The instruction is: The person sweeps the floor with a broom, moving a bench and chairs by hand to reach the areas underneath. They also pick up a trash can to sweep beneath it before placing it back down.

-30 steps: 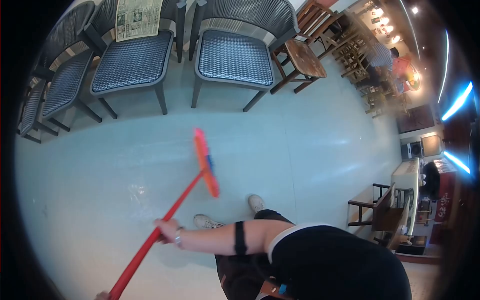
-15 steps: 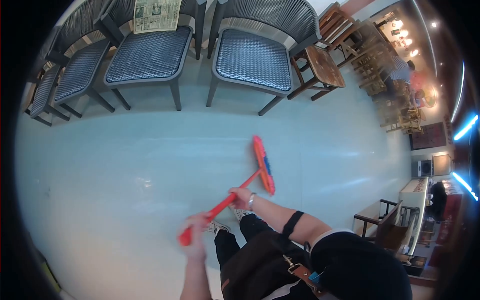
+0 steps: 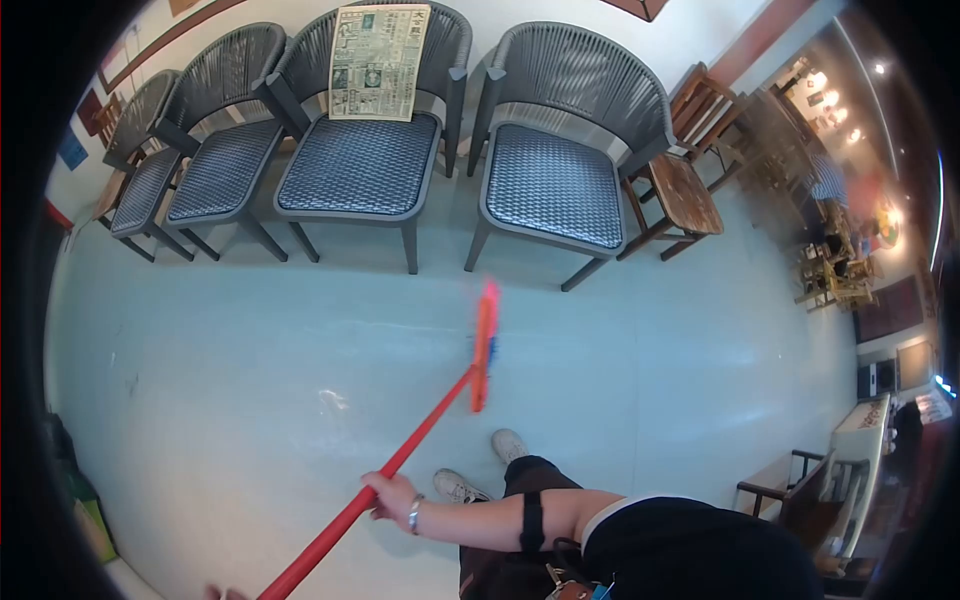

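Observation:
A red broom handle [image 3: 415, 440] slants from the bottom edge up to a broom head [image 3: 482, 345] with pink, orange and blue parts, slightly blurred over the pale floor. My right hand [image 3: 393, 500], with a silver bracelet at the wrist, is closed round the middle of the handle. At the bottom edge, my left hand [image 3: 228, 593] is at the handle's near end; only a few of its fingers show, and the rest is cut off. My light shoes [image 3: 508, 446] stand on the floor below the broom head.
Several grey woven chairs [image 3: 553, 185] line the wall, one bearing a newspaper [image 3: 378, 62]. A wooden chair [image 3: 684, 195] stands beside them. At the lower right is a dark armchair [image 3: 805, 500] near a white counter [image 3: 862, 432]. Farther right are wooden furniture and a blurred person.
The broom head has moved left and tilted differently. Both hands have moved down and left, the left one mostly out of view. The chairs appear lower and farther right as the view has shifted.

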Tool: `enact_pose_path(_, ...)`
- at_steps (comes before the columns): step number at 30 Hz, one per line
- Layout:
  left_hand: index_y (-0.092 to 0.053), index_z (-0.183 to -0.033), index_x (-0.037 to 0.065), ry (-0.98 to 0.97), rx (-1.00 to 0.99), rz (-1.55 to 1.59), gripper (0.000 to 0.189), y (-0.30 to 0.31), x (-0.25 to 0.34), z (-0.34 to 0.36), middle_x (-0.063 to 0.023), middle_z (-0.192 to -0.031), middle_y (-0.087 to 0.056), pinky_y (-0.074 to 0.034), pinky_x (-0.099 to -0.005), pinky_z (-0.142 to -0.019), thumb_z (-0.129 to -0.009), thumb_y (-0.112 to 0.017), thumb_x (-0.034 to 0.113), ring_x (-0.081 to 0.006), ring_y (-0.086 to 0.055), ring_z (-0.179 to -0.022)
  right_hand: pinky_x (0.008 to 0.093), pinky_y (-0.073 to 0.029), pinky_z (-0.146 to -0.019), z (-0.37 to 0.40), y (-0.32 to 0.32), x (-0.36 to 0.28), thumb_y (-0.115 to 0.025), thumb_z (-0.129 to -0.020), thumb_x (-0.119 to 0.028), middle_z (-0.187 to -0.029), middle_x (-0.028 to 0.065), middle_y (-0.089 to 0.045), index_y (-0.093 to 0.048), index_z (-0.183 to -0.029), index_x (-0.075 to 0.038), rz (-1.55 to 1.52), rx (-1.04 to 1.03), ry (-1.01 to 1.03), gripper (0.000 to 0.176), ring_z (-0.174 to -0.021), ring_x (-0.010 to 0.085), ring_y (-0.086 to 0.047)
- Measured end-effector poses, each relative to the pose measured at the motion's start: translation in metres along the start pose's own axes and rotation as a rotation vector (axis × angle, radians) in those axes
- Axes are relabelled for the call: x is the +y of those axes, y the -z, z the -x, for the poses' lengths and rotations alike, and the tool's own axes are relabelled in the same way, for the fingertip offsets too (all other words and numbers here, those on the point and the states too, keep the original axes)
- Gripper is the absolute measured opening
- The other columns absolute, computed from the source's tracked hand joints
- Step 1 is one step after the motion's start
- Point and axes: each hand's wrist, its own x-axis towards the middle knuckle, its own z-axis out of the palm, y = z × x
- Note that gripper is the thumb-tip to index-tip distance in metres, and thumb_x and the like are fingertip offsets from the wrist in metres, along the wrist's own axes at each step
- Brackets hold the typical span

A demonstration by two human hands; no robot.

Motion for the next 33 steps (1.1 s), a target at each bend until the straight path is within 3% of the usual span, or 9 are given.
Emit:
enact_pose_path(2, -0.057, -0.087, -0.004, 0.292, -0.641, 0.146, 0.017, -0.023, 0.006, 0.009, -0.0138, -0.082, -0.058, -0.046, -0.0292, -0.058, -0.078, -0.053, 0.01, -0.0211, -0.056, -0.068, 0.0266, -0.045, -0.043, -0.019, 0.038, -0.027, -0.053, -0.072, -0.022, -0.065, 0.0056, -0.054, -0.049, -0.077, -0.005, 0.024, 0.146, 0.027, 0.018, -0.055, 0.016, -0.056)
enact_pose_path(6, -0.057, -0.061, 0.006, -0.062, -1.368, -0.1, 0.032, -0.099, 0.044, 0.035, -0.0071, -0.046, -0.052, -0.042, -0.0339, -0.047, -0.081, -0.041, 0.025, -0.0224, -0.053, -0.045, 0.0302, -0.047, -0.044, -0.058, 0.124, -0.089, -0.051, -0.071, -0.017, -0.06, 0.0078, -0.052, -0.046, -0.074, -0.004, 0.168, 0.27, 0.173, 0.015, -0.05, 0.0194, -0.055)
enact_pose_path(8, -0.055, -0.066, 0.0, 0.554, -1.679, 0.213, 0.033, -0.136, 0.1, 0.037, -0.0123, -0.049, -0.052, -0.042, -0.0325, -0.048, -0.077, -0.049, 0.03, -0.0237, -0.053, -0.046, 0.0322, -0.047, -0.042, -0.081, 0.155, -0.129, -0.049, -0.071, -0.015, -0.055, 0.0078, -0.049, -0.044, -0.073, -0.003, 0.037, 0.292, 0.313, 0.013, -0.048, 0.0208, -0.054)
enact_pose_path(10, -0.054, -0.073, -0.002, 0.056, -1.604, 0.156, 0.035, -0.175, 0.13, 0.072, -0.011, -0.052, -0.052, -0.041, -0.0296, -0.046, -0.071, -0.059, 0.033, -0.0177, -0.05, -0.045, 0.0325, -0.046, -0.042, -0.1, 0.18, -0.177, -0.048, -0.071, -0.014, -0.053, 0.007, -0.048, -0.043, -0.074, -0.003, 0.014, 0.288, 0.337, 0.012, -0.045, 0.0208, -0.052)
enact_pose_path(12, -0.053, -0.077, 0.001, 0.361, -1.654, 0.346, 0.038, -0.22, 0.159, 0.096, -0.0126, -0.059, -0.054, -0.043, -0.0307, -0.058, -0.063, -0.067, 0.034, -0.0264, -0.054, -0.061, 0.0327, -0.046, -0.041, -0.119, 0.2, -0.229, -0.05, -0.071, -0.012, -0.052, 0.0071, -0.047, -0.042, -0.073, -0.003, 0.064, 0.365, 0.371, 0.012, -0.044, 0.0202, -0.051)
enact_pose_path(17, -0.051, -0.077, 0.004, 0.917, -1.688, 0.649, 0.02, -0.385, 0.237, 0.151, -0.0006, -0.052, -0.045, -0.036, -0.0244, -0.039, -0.065, -0.063, 0.016, -0.01, -0.045, -0.043, 0.0311, -0.046, -0.042, -0.186, 0.252, -0.336, -0.053, -0.07, -0.006, -0.066, 0.0087, -0.05, -0.027, -0.109, -0.006, 0.105, 0.28, 0.634, 0.046, -0.048, 0.0183, -0.052)
enact_pose_path(22, -0.045, -0.072, 0.007, 1.041, -1.601, 0.775, 0.013, -0.549, 0.314, 0.196, 0.0029, -0.047, -0.037, -0.025, -0.0216, -0.031, -0.074, -0.056, 0.014, -0.007, -0.035, -0.034, 0.0288, -0.043, -0.036, -0.23, 0.298, -0.389, -0.05, -0.072, -0.007, -0.072, 0.0093, -0.05, -0.007, -0.125, -0.016, 0.407, 0.277, 0.547, 0.069, -0.044, 0.0182, -0.051)
enact_pose_path(26, -0.044, -0.077, 0.008, 1.17, -1.654, 0.765, 0.014, -0.489, 0.35, 0.239, 0.0024, -0.047, -0.039, -0.026, -0.0219, -0.03, -0.076, -0.054, 0.017, -0.0073, -0.036, -0.034, 0.0279, -0.039, -0.031, -0.216, 0.329, -0.419, -0.049, -0.074, -0.014, -0.069, 0.0104, -0.052, -0.016, -0.124, -0.016, 0.461, 0.586, 0.416, 0.06, -0.041, 0.0179, -0.05)
enact_pose_path(33, -0.044, -0.073, 0.005, 1.204, -1.706, 0.642, 0.02, -0.32, 0.314, 0.24, -0.0026, -0.052, -0.042, -0.035, -0.025, -0.039, -0.074, -0.057, 0.019, -0.0131, -0.044, -0.042, 0.0283, -0.036, -0.03, -0.184, 0.348, -0.354, -0.052, -0.07, -0.011, -0.052, 0.0071, -0.046, -0.045, -0.077, -0.003, 0.427, 0.587, 0.26, 0.012, -0.035, 0.0159, -0.044)
